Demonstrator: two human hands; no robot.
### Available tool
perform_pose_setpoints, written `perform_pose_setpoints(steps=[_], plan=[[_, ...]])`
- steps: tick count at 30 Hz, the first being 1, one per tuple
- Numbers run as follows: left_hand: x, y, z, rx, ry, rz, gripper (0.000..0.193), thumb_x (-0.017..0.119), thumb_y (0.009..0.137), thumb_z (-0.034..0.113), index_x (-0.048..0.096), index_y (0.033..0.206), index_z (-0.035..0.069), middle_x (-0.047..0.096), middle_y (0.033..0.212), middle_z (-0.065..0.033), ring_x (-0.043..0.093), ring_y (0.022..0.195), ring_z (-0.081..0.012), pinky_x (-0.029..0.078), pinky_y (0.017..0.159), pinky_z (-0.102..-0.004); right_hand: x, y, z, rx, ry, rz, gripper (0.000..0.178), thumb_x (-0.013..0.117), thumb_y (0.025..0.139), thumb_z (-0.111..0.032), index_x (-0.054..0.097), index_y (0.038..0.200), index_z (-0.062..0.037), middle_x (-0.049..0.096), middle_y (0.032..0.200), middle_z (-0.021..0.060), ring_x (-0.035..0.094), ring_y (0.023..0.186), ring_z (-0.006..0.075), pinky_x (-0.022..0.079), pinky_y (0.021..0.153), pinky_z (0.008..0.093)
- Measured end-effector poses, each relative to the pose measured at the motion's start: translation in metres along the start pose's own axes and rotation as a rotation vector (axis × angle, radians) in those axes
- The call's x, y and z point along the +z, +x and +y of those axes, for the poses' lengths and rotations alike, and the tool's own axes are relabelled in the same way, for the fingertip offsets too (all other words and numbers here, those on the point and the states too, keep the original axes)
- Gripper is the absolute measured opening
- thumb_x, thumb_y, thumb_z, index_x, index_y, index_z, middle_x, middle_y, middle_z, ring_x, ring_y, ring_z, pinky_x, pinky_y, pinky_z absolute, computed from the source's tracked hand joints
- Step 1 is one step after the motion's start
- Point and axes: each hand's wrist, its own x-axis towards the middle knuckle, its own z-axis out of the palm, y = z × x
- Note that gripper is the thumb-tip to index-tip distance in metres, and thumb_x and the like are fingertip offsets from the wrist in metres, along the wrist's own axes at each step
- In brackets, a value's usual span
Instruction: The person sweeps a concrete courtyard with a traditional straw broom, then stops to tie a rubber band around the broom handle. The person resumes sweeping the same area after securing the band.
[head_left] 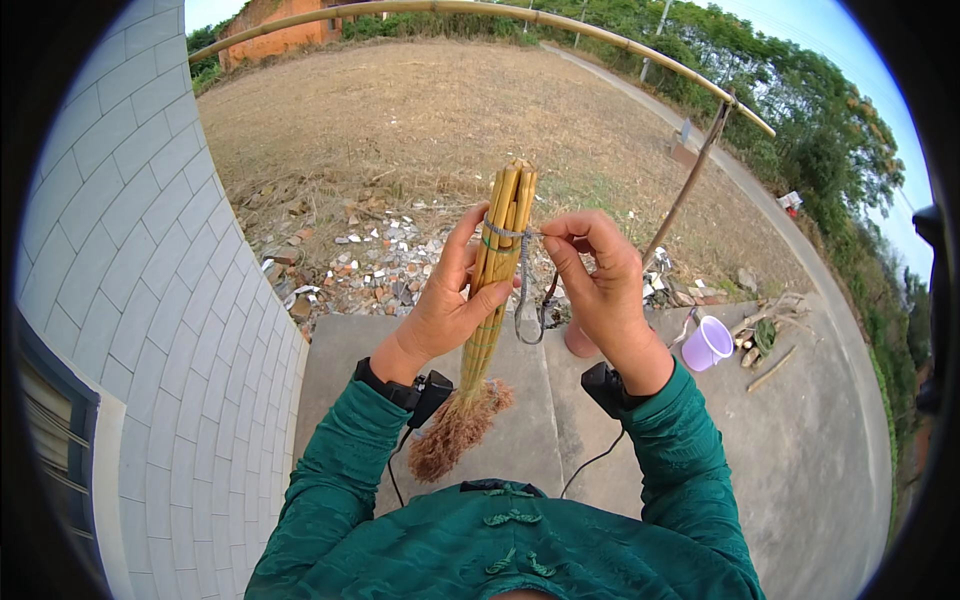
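Note:
A hand broom of bundled yellow stalks [490, 270] hangs in front of me, handle end up. Its reddish-brown bristles [460, 430] point down toward my body. My left hand [437, 312] is wrapped around the bundle from the left, thumb across the front. A grey cord [524, 275] circles the stalks near the top, and a loop of it dangles on the right side. My right hand [607, 275] pinches a thin end of the cord between thumb and fingertips, just right of the bundle. A green tie also shows around the stalks.
A tiled wall [170, 300] rises on my left. Beyond the concrete slab [580, 460] lies broken rubble [375, 260]. A lilac bucket [708, 343] stands at right beside cut sticks [770, 368]. Overhead runs a bamboo pole [590, 30], held by a slanting post [690, 180].

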Motion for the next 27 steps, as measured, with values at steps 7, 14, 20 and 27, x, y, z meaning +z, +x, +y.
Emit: perform_pose_setpoints(steps=[7,14,20,27], plan=[[0.013,-0.001,0.006,0.038,0.109,0.101,0.077,0.063,0.088,0.001,0.017,0.147,0.013,0.057,0.111,-0.0115,0.059,0.097,-0.015,0.049,0.08,-0.0285,0.0,-0.002,-0.013,-0.15,-0.115,-0.032,0.022,0.069,0.076,0.004,0.066,0.096,-0.0035,0.059,0.086,0.0111,0.059,0.076,0.0269,0.048,0.063,0.0339],[0.018,-0.001,0.002,0.098,0.321,0.15,0.075,0.07,0.083,0.006,0.025,0.144,0.013,0.063,0.108,-0.0164,0.066,0.093,-0.0227,0.052,0.076,-0.0315,-0.008,0.0,-0.01,0.015,-0.154,-0.158,0.015,0.068,0.079,0.006,0.063,0.091,-0.0004,0.058,0.087,0.0058,0.059,0.077,0.0131,0.047,0.064,0.023],[0.019,-0.001,-0.001,0.16,0.48,0.178,0.074,0.073,0.081,0.011,0.03,0.141,0.012,0.064,0.105,-0.0163,0.068,0.089,-0.0281,0.053,0.073,-0.0328,-0.007,-0.004,-0.004,-0.249,-0.196,0.008,0.016,0.069,0.074,0.007,0.061,0.087,-0.0005,0.057,0.084,0.0079,0.057,0.074,0.0201,0.046,0.062,0.0293],[0.016,0.004,0.01,0.198,0.395,0.216,0.073,0.071,0.083,0.011,0.027,0.141,0.01,0.064,0.103,-0.0162,0.067,0.085,-0.0251,0.054,0.071,-0.0328,0.003,-0.026,0.008,-0.703,-0.376,-0.156,0.027,0.065,0.063,0.002,0.064,0.089,-0.0039,0.056,0.086,0.0074,0.059,0.079,0.024,0.052,0.068,0.033]])
